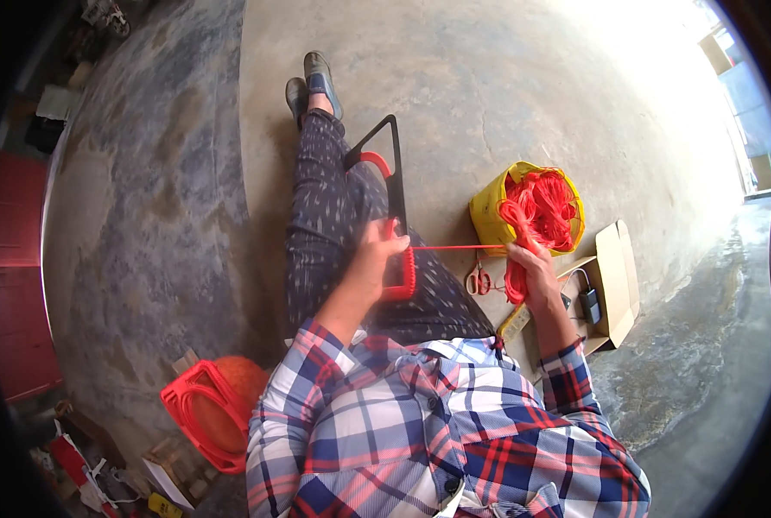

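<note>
A black metal frame [395,186] lies across my lap, with red cord wound closely along its near part [409,276] and a red stretch on its far part. My left hand [375,263] is closed around the frame by the near winding. Off to the right, my right hand [534,269] grips a looped hank of red cord [514,287]. One strand [459,248] runs taut between the winding and that hand. Just beyond the hank stands a yellow bucket [486,211] heaped with loose red cord [543,203].
Scissors [479,281] with reddish handles lie beside my right thigh. An open cardboard box [614,276] holding a small black device [589,305] sits to the right. At my left side are a frame fully wrapped in red cord [197,401] and a rounded orange-red object [243,384].
</note>
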The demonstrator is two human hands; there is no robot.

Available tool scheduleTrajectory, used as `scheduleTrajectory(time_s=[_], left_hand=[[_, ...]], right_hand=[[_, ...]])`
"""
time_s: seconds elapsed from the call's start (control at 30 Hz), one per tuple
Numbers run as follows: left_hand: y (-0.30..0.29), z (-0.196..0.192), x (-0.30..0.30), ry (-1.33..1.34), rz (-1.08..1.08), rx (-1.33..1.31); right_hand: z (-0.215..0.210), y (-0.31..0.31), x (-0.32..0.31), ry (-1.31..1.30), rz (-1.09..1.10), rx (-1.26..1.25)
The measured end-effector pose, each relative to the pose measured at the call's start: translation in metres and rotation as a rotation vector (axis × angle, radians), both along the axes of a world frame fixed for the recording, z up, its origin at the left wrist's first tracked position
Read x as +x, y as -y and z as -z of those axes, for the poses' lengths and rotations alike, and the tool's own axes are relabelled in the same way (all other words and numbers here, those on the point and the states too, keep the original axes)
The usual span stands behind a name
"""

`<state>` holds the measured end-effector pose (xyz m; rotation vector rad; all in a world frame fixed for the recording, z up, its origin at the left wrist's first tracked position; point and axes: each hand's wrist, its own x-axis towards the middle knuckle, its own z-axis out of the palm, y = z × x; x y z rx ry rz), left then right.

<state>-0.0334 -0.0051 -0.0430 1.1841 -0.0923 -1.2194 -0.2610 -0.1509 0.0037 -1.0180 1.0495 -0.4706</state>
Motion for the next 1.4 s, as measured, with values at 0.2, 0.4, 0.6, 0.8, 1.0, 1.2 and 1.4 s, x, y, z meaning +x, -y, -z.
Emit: scheduleTrajectory(time_s=[0.2,0.4,0.6,0.8,1.0,1.2,1.4], left_hand=[[-0.010,-0.054,-0.020,1.171,0.206,0.020],[-0.007,-0.090,-0.039,0.046,0.091,-0.276],[-0.019,-0.120,0.040,0.480,0.065,-0.545],[-0.021,-0.064,0.027,1.632,0.794,0.233],[0.003,-0.038,0.004,1.263,0.346,0.112],[0.003,-0.029,0.013,1.383,0.031,0.030],[0.007,0.006,0.001,0.010,0.096,0.001]], right_hand=[[-0.001,-0.002,0.011,0.325,-0.279,0.196],[-0.007,-0.053,0.054,0.484,-0.627,0.405],[0.017,0.021,0.036,0.752,-0.272,0.406],[0.025,0.008,0.080,-0.076,-0.828,-0.280],[0.041,-0.001,0.095,-0.090,-0.917,-0.600],[0.008,0.042,0.055,0.314,-0.314,-0.286],[-0.044,0.077,-0.024,1.003,-0.164,0.008]])
